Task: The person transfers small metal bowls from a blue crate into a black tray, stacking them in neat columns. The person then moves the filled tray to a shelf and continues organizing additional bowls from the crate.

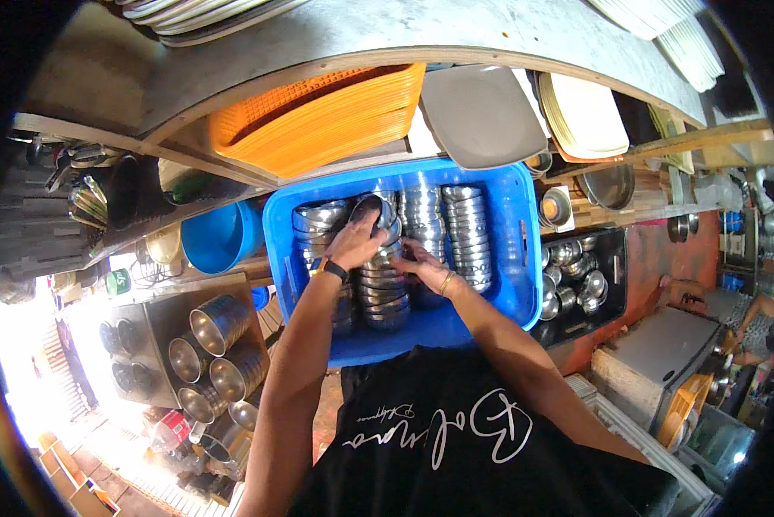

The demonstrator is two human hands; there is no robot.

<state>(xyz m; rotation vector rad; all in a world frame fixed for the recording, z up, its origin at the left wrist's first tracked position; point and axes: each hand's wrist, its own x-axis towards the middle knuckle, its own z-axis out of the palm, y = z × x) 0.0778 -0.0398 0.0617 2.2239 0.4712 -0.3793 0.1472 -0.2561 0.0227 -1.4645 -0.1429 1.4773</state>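
Note:
A blue plastic tub [400, 349] stands before me with several rows of nested stainless steel bowls [468, 239] in it. My left hand [359, 239], with a watch on its wrist, rests on the upper part of a middle row, its fingers at a tilted metal bowl [367, 205]. My right hand [422, 265], a bracelet on its wrist, touches the right side of the same row with bent fingers. Parts of both hands' fingers are hidden among the shiny bowls, so their hold is unclear.
Stacked orange plastic baskets [335, 116] and a grey square plate [484, 116] lie on the shelf beyond the tub. A blue bucket [212, 236] is at left. A black crate [613, 278] of metal bowls is at right. Another person [742, 316] is at far right.

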